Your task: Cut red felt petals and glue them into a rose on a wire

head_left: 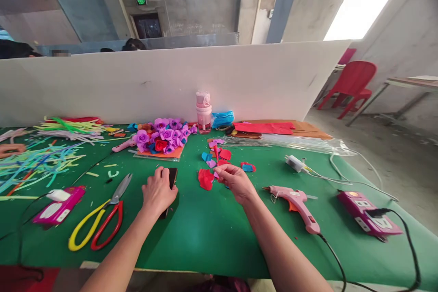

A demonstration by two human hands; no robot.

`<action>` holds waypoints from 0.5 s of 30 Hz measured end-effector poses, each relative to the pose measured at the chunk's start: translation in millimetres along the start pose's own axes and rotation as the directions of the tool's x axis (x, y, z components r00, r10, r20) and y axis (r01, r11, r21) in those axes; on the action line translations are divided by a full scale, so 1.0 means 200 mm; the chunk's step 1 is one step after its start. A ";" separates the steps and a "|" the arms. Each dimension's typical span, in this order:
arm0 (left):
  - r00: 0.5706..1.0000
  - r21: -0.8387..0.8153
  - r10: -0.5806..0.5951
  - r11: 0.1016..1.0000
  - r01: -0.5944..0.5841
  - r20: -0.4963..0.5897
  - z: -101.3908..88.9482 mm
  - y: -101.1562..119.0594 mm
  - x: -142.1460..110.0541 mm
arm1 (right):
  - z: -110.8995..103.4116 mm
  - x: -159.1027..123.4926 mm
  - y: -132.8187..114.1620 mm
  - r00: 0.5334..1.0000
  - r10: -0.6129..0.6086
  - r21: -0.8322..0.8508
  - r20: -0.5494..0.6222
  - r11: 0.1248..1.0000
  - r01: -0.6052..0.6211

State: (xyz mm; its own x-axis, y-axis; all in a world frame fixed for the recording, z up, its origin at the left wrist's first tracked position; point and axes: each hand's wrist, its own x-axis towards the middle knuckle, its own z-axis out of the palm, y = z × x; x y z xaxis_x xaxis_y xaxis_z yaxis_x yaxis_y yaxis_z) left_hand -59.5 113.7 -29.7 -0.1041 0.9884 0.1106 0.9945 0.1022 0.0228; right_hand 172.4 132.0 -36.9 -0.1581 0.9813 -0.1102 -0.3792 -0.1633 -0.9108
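My left hand [158,194] is closed around a dark phone [173,174] on the green table, its palm hiding much of it. Between the thumb and fingertips of my right hand [237,182] is a thin red rolled petal [216,152], pointing up. Around that hand lie loose red petals [205,179], with purple and blue ones among them. To the right of my right forearm, a pink glue gun [297,203] lies on its side. Scissors [108,212] with one yellow and one red handle lie left of my left hand, blades apart.
Purple paper roses [167,134] are heaped near a pink bottle [204,114] at the white partition [164,84]. Coloured strips [37,164] cover the left side. Magenta power strips [367,213] with cords lie at both sides. A white charger [294,163] lies at right.
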 end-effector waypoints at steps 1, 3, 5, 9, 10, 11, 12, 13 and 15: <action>1.000 -0.003 -0.005 1.000 0.005 0.004 0.00 0.00 0.01 | 0.00 0.00 0.00 1.000 -0.008 -0.002 0.001 1.000 0.008; 1.000 -0.008 -0.015 1.000 0.015 0.006 0.00 0.01 0.02 | 0.00 0.00 -0.01 1.000 -0.024 -0.004 0.004 1.000 0.024; 1.000 -0.012 -0.022 1.000 0.022 0.000 0.00 0.01 0.03 | 0.01 0.01 -0.01 0.999 -0.049 -0.006 0.001 0.999 0.049; 1.000 -0.012 -0.026 1.000 0.026 -0.017 0.01 0.00 0.04 | 0.02 0.01 -0.03 0.994 -0.113 0.005 0.004 0.994 0.113; 1.000 -0.011 -0.025 1.000 0.024 -0.019 0.01 0.00 0.05 | 0.02 0.00 -0.03 0.993 -0.115 0.013 0.008 0.993 0.115; 1.000 -0.011 -0.020 1.000 0.020 -0.019 0.02 0.00 0.04 | 0.02 0.00 -0.03 0.994 -0.110 0.026 0.016 0.994 0.110; 1.000 -0.009 -0.017 1.000 0.017 -0.017 0.02 0.00 0.04 | 0.02 0.00 -0.04 0.995 -0.102 0.044 0.022 0.994 0.101; 1.000 -0.007 -0.015 1.000 0.015 -0.014 0.02 0.01 0.04 | 0.02 0.00 -0.04 0.995 -0.093 0.065 0.027 0.994 0.091; 1.000 -0.006 -0.008 1.000 0.008 -0.005 0.02 0.01 0.03 | 0.02 0.00 -0.04 0.996 -0.080 0.103 0.034 0.992 0.077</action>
State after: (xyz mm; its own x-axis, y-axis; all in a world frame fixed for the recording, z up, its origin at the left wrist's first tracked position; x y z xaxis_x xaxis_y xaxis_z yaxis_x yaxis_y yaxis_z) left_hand -57.3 121.2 -32.2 -0.1124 0.9869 0.1154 0.9935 0.1097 0.0296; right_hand 171.8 132.7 -28.4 -0.1576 0.9872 -0.0232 -0.4819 -0.0974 -0.8708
